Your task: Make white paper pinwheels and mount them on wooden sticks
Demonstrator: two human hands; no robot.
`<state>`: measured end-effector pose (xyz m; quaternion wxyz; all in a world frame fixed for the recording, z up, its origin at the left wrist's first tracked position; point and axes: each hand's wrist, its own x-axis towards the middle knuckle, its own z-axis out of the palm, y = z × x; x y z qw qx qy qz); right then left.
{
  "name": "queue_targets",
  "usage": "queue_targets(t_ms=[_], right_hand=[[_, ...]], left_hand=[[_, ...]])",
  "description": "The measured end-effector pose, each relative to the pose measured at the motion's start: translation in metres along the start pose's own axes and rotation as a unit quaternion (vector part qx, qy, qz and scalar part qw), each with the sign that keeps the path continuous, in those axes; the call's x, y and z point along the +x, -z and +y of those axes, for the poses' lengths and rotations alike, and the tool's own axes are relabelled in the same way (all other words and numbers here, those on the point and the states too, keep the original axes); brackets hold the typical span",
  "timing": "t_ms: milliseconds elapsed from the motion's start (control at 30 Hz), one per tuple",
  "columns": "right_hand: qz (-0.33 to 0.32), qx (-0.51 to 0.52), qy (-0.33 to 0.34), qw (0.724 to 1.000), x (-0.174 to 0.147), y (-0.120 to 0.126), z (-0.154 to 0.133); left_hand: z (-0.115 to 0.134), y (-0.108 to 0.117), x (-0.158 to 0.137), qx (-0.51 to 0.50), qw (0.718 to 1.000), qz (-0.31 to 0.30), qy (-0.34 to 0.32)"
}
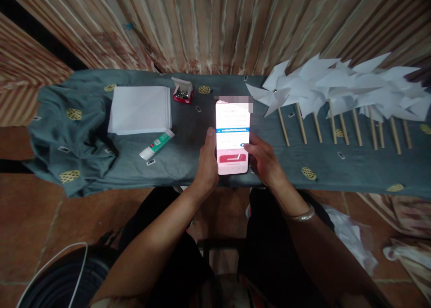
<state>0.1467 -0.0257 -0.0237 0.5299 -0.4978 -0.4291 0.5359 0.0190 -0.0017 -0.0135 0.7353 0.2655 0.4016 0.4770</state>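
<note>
A smartphone (pixel 232 139) with a lit screen is held upright over the near edge of the cloth-covered table. My left hand (pixel 208 162) grips its left side, thumb along the edge. My right hand (pixel 266 160) is at the phone's lower right, a fingertip on the screen by a blue button; its other fingers are partly hidden behind the phone. Left of the phone lie a stack of white paper (pixel 139 109), a green and white glue tube (pixel 156 145) and a small open red and white box (pixel 182 91) of shiny metal pieces.
Several white paper pinwheels (pixel 313 85) on wooden sticks lie overlapping on the right of the grey-green tablecloth (pixel 188 160). The cloth is bunched at the left. A striped curtain (pixel 215 25) hangs behind. A clear plastic bag (pixel 350 236) lies on the floor at right.
</note>
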Motion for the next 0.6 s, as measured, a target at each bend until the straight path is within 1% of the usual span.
queue_targets(t_ms=[333,467,600], right_hand=[[-0.003,-0.016,0.003,1.000,-0.0004,-0.0001,0.0008],[-0.012,-0.006,0.004,1.000,-0.0004,0.0018,0.0056],[-0.007,-0.015,0.006,1.000,-0.0006,0.0032,0.0080]], left_hand=[[-0.0028,0.0027,0.0017,-0.001,1.000,0.001,-0.003],[-0.0012,0.0018,0.0006,-0.014,1.000,0.008,0.017],[-0.0005,0.0006,0.0001,-0.030,0.999,0.009,0.032]])
